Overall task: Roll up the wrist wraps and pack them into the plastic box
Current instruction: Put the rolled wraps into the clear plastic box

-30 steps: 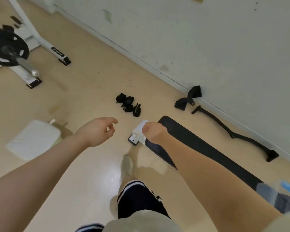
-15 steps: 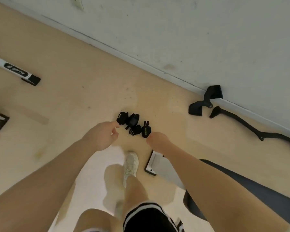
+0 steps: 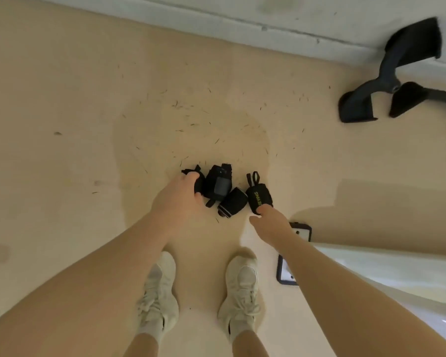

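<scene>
Bent low over the floor point(image 3: 62, 99), shoes point(image 3: 157, 300) planted at 6 o'clock. Four black wrist wraps point(image 3: 223, 189) clustered at centre, mostly rolled, loops showing. Left hand point(image 3: 177, 199) curled round the 9 o'clock wrap, likely lifting. Right hand point(image 3: 268, 222) touching the 3 o'clock wrap, grip hidden. No box visible.

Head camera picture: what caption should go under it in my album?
Both hands reach four black wrist wraps on the floor: left hand grips one, right hand touches another.
</scene>
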A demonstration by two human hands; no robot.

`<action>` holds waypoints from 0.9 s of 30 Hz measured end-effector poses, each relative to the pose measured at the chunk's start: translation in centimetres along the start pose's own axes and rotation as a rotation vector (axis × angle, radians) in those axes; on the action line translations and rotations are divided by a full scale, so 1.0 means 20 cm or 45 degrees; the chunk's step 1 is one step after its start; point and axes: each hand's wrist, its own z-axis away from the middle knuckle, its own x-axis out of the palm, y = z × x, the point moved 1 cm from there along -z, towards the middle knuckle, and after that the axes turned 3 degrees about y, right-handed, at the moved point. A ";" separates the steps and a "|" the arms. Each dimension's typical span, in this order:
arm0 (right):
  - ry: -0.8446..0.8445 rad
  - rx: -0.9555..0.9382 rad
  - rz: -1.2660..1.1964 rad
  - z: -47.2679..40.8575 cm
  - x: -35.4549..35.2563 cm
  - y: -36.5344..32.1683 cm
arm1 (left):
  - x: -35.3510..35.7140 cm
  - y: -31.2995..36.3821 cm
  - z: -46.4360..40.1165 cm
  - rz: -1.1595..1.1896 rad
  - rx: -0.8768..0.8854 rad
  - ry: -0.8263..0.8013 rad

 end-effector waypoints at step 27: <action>0.349 0.112 -0.333 -0.47 0.03 0.33 | 0.31 -0.02 -0.42 0.325 -0.072 0.085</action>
